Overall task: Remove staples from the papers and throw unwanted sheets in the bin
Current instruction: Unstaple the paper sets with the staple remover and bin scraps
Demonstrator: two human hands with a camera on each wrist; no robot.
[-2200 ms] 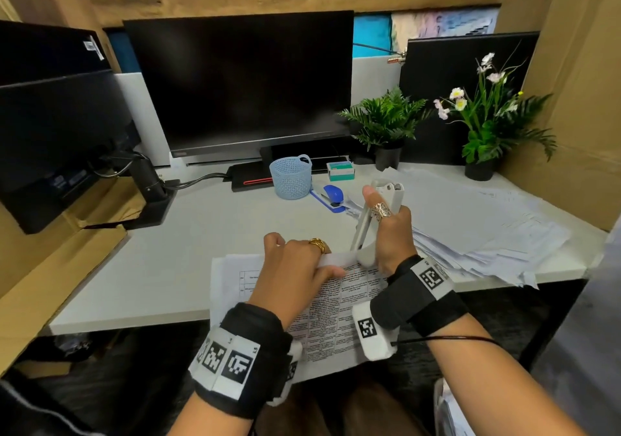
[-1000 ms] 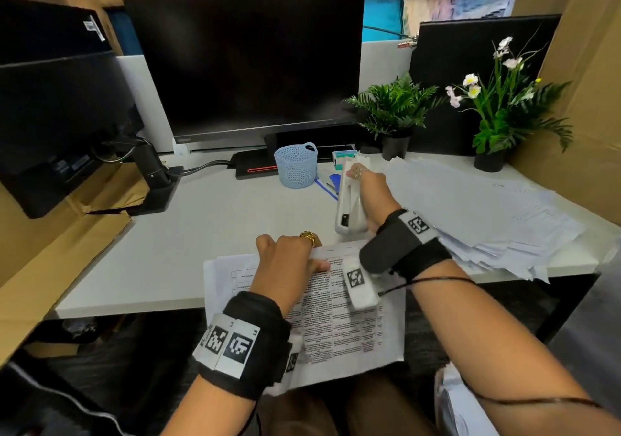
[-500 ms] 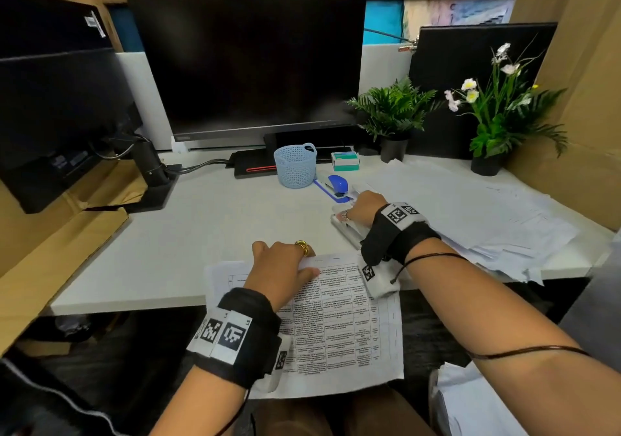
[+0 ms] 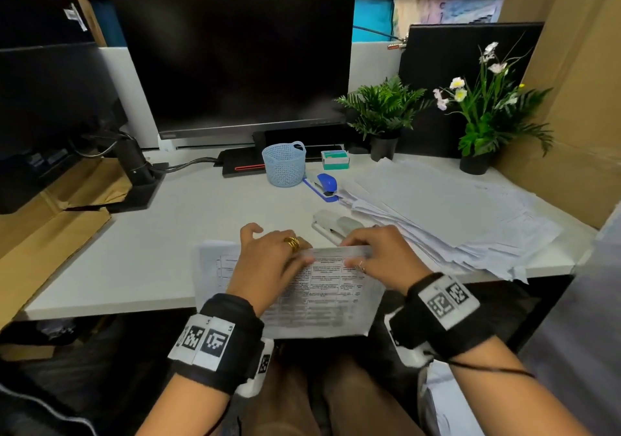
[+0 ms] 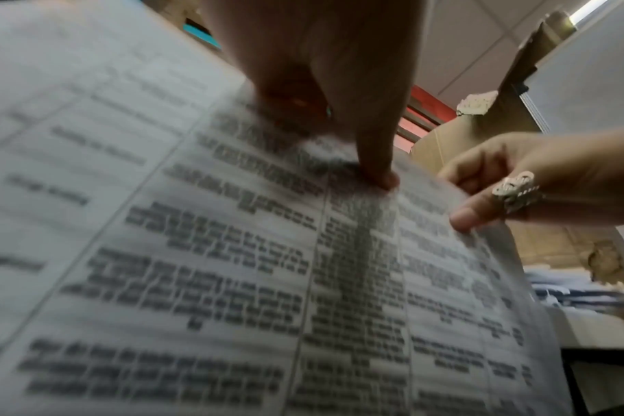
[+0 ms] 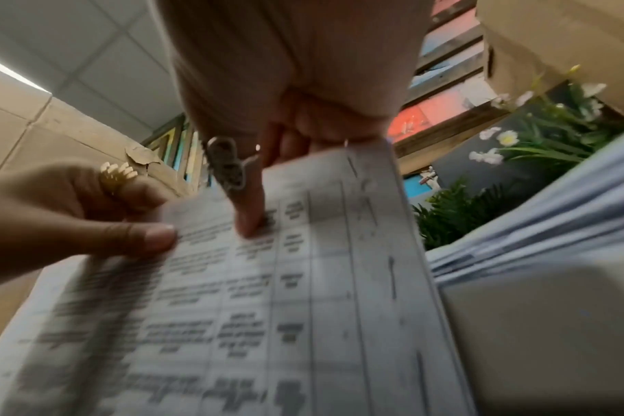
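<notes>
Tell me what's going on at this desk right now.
A person sits at a white desk sorting papers. Both hands are on a printed sheet with a table of text at the desk's near edge: the left hand and the right hand each pinch its top edge, thumb on the printed face. A white stapler-like tool lies on the desk just beyond the hands, in nobody's grip. A big loose pile of papers sits to the right.

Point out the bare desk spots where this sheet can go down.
Bare desk lies between the monitor arm base and the blue basket, left of both hands. The right is crowded: paper pile, white stapler.
</notes>
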